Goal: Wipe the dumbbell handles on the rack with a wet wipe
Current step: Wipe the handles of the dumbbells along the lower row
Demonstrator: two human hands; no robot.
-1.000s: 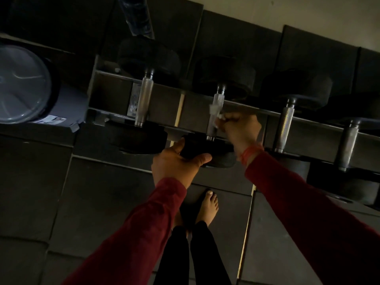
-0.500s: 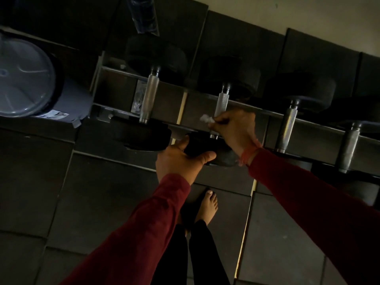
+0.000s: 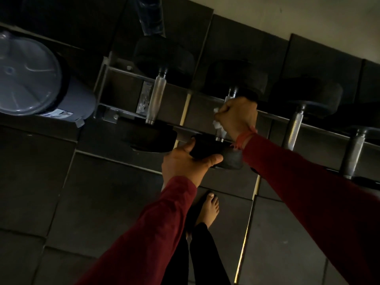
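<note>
Several black dumbbells with silver handles lie across a low metal rack (image 3: pixel 123 113). My right hand (image 3: pixel 238 118) is curled round the handle of the second dumbbell (image 3: pixel 234 81) from the left, with a white wet wipe (image 3: pixel 217 124) bunched between the fingers and the handle. The hand hides most of that handle. My left hand (image 3: pixel 185 163) grips the near black head of this dumbbell (image 3: pixel 207 149), thumb on its front face. The leftmost dumbbell's handle (image 3: pixel 156 100) is bare, and two more handles (image 3: pixel 294 128) lie to the right.
A grey bin with a round lid (image 3: pixel 30 79) stands left of the rack. A wet wipe packet (image 3: pixel 144 99) lies on the rack beside the leftmost handle. Dark floor mats cover the ground, and my bare foot (image 3: pixel 207 208) stands just below the rack.
My right hand has slid with the wipe along the handle, down toward the near head and then back up toward the far one. My left hand keeps its hold on the near head.
</note>
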